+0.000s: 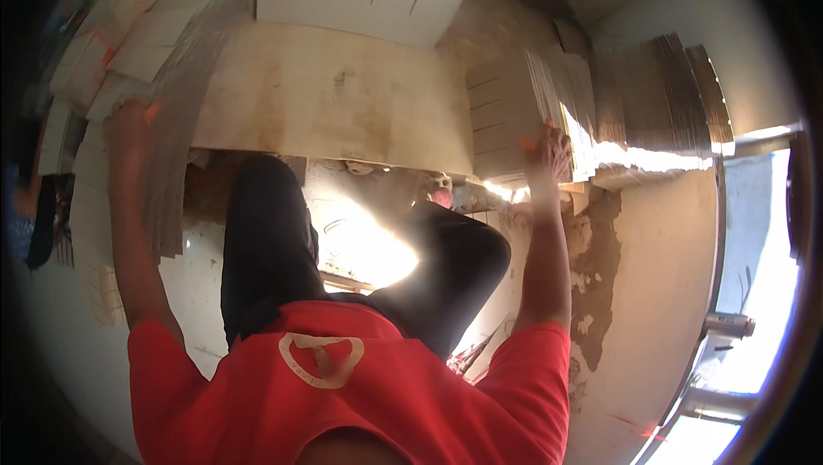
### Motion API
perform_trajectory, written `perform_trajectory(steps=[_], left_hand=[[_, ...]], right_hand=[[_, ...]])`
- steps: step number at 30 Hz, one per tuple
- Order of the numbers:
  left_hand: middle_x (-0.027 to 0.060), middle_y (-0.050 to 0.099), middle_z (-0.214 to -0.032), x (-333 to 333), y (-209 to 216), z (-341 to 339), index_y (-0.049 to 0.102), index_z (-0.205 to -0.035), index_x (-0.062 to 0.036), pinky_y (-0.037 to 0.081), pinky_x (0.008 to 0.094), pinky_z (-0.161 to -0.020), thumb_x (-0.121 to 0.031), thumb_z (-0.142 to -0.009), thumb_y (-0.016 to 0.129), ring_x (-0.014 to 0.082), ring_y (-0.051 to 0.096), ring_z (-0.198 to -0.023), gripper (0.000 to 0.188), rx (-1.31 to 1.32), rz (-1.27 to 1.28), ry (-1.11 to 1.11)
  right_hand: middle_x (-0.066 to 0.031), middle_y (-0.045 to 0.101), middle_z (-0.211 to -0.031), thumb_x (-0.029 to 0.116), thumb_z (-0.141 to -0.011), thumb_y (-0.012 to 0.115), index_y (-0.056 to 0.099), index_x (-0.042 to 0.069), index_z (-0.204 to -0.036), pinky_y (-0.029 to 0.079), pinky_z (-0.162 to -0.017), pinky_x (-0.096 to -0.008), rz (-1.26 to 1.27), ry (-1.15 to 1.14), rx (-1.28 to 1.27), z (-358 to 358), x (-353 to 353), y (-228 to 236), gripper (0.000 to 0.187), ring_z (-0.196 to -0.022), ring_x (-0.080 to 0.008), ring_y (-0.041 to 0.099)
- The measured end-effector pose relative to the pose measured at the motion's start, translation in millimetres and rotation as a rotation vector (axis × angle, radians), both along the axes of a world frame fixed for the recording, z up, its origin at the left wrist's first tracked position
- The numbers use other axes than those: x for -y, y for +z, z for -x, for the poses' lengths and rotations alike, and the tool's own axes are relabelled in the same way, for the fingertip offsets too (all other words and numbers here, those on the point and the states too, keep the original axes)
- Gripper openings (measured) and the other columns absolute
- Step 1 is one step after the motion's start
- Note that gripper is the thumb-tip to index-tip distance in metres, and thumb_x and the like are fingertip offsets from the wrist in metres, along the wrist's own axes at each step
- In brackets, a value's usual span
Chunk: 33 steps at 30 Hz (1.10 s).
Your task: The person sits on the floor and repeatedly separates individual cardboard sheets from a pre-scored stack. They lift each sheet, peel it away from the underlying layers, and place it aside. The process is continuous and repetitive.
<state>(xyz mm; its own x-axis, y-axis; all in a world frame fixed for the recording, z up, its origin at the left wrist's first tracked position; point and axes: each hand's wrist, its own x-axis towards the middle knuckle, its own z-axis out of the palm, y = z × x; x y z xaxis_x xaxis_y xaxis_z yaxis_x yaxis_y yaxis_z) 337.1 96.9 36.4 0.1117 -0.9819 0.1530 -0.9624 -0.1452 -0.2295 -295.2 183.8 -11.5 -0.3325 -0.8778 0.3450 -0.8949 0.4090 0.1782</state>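
Observation:
At the left, my left hand (129, 132) is closed at the edge of a leaning row of flat cardboard sheets (176, 135). Something orange shows at its fingertips; the far side of its grip is hidden. On the right, my right hand (553, 156) has its fingers bent over the edges of an upright bundle of cardboard sheets (501, 109) with dark slots. Orange shows on its thumb and fingertip too. Between the hands lies a pale, stained board surface (334, 92).
A stack of slotted cardboard (356, 2) stands at the far edge of the board. More cardboard piles (129, 24) fill the far left, and another upright batch (660, 96) leans at the right wall. My bent knees (266, 225) are below the board. A bright window (754, 276) is at right.

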Motion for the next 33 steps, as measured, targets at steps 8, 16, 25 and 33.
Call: perform_trajectory(steps=[8, 16, 25, 33], left_hand=[[0.0179, 0.064, -0.09, 5, 0, 41, 0.062, -0.098, 0.0013, 0.048, 0.0428, -0.071, -0.017, -0.084, 0.064, 0.0352, 0.061, -0.083, 0.023, -0.203, 0.308, -0.43], [0.0181, 0.063, -0.091, 37, 20, 152, 0.062, -0.099, -0.0001, 0.048, 0.0417, -0.071, -0.017, -0.078, 0.071, 0.0358, 0.061, -0.083, 0.029, -0.37, 0.001, -0.485], [0.0116, 0.059, -0.1, 184, -35, 280, 0.054, -0.108, 0.0001, 0.046, 0.0373, -0.083, -0.009, -0.066, 0.078, 0.0289, 0.052, -0.101, 0.049, -0.615, 0.235, -0.944], [0.0113, 0.053, -0.112, 275, -70, 340, 0.048, -0.115, -0.0002, 0.041, 0.0367, -0.094, -0.008, -0.065, 0.078, 0.0275, 0.047, -0.109, 0.059, -0.408, 0.25, -0.953]], right_hand=[[-0.0144, 0.063, -0.098, 0.027, -0.078, 0.069, 0.056, 0.007, -0.101, 0.045, -0.078, -0.0445, 0.026, -0.024, 0.183, 42, 13, -2, 0.034, -0.096, -0.0332, 0.059], [-0.0201, 0.066, -0.088, 0.027, -0.089, 0.06, 0.055, 0.005, -0.097, 0.045, -0.069, -0.0441, 0.355, -0.095, 0.535, -20, 20, 52, 0.024, -0.082, -0.0394, 0.062], [-0.0078, 0.068, -0.089, 0.009, -0.089, 0.063, 0.054, 0.002, -0.121, 0.048, -0.062, -0.022, 0.863, 0.174, 0.676, -100, 68, 81, 0.034, -0.068, -0.0097, 0.06], [-0.0051, 0.067, -0.102, 0.013, -0.089, 0.064, 0.053, 0.003, -0.126, 0.051, -0.071, -0.0216, 0.864, 0.199, 0.795, -104, 96, 54, 0.039, -0.083, -0.0086, 0.064]])
